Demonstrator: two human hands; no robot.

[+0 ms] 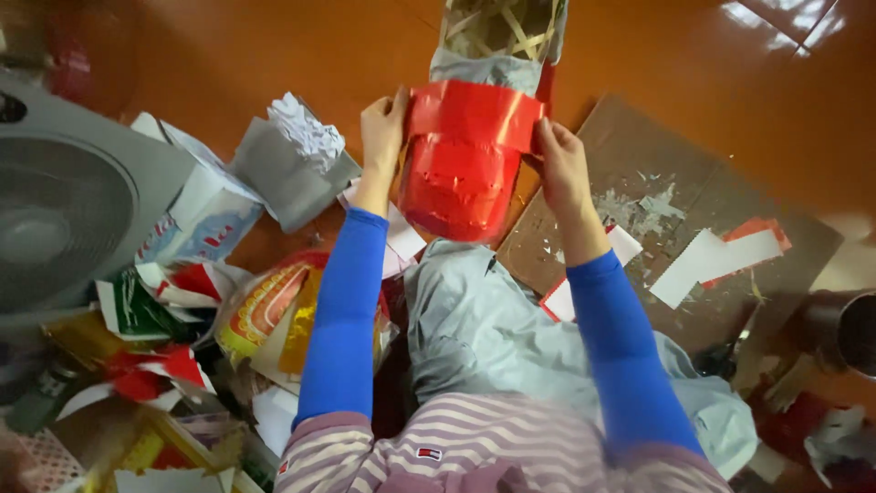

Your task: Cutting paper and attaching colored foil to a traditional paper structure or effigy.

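Both hands on a tall bamboo-strip frame partly wrapped in grey paper and shiny red paper [464, 155]. Left hand [381, 128] presses the red band's left edge, right hand [558, 162] pinches its right edge; fingers flat on the paper. Frame stands upright on the orange floor. Right of the frame: brown cardboard sheet [675, 228] with white and red paper scraps. Left of it: crumpled grey-white paper wad [297, 155], grey fan [64, 201] further left, pile of coloured wrappers [182, 319] below.
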